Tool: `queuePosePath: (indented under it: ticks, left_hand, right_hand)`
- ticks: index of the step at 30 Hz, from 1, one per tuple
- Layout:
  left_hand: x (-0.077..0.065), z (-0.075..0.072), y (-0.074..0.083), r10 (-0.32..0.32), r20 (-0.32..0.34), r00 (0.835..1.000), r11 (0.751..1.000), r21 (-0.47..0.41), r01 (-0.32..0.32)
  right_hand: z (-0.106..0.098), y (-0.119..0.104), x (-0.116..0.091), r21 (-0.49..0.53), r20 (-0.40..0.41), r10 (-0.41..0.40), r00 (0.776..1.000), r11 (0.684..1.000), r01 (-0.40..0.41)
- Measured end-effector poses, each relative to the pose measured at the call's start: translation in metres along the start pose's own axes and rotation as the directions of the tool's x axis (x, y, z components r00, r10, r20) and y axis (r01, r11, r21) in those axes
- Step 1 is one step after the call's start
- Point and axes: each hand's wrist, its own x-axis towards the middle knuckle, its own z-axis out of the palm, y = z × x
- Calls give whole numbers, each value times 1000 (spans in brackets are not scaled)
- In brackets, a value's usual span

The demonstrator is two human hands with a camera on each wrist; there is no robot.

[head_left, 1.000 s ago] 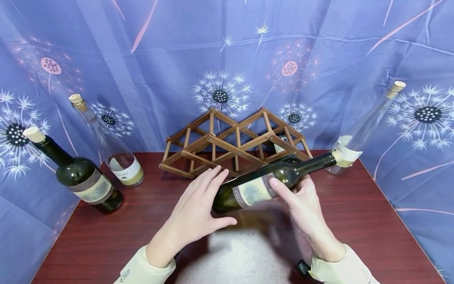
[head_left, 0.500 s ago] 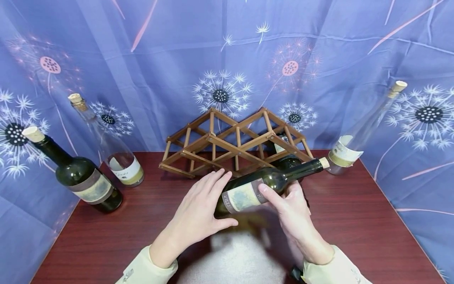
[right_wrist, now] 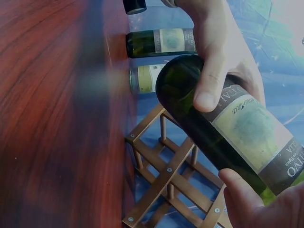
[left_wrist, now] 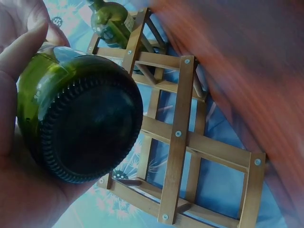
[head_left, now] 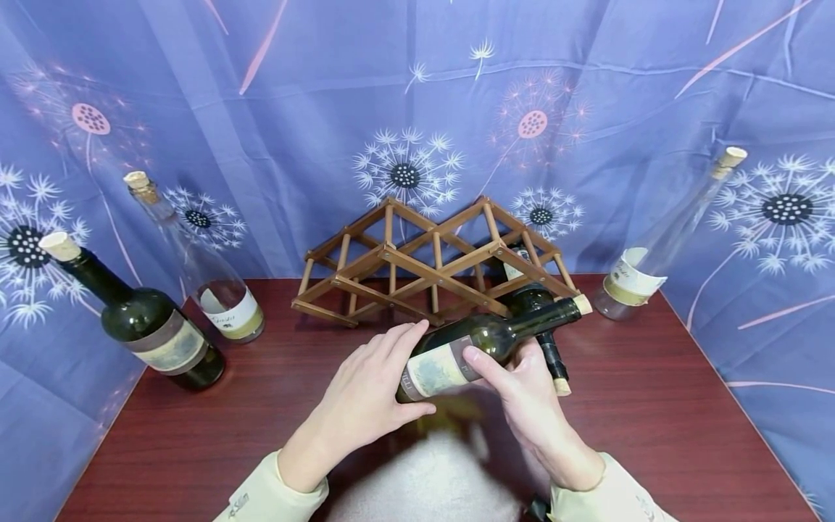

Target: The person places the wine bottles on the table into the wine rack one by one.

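- Right grip clasps a dark green bottle, thumb laid over its label and fingers underneath.
- Left grip spans that bottle's base end, fingers fairly straight; I can't tell from here whether it truly clasps the glass.
- That bottle is up above the worktop, in front of the rack, tilted with its corked neck pointing to the right and slightly upward.
- Just behind it stands a wooden lattice rack, its top rising in 2 peaks.
- Lying in the rack's right part is 1 more dark bottle, neck and cork jutting toward the person; whether the held bottle touches it, I can't say.
- Over at the left, 2 corked bottles stand upright near each other: a dark bottle with a picture label and a clear bottle.
- At the far right stands 1 more clear bottle, its label peeling outward.
- Behind everything hangs a blue curtain printed with dandelions.
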Motion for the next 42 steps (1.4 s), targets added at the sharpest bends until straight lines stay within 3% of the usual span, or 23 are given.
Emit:
queuePosePath:
  ticks: [42]
  left_hand:
    - [-4, 4, -4, 25, -16, 1000, 999, 37, -24]
  right_hand:
    - [-6, -1, -3, -62, 114, 47, 992, 997, -41]
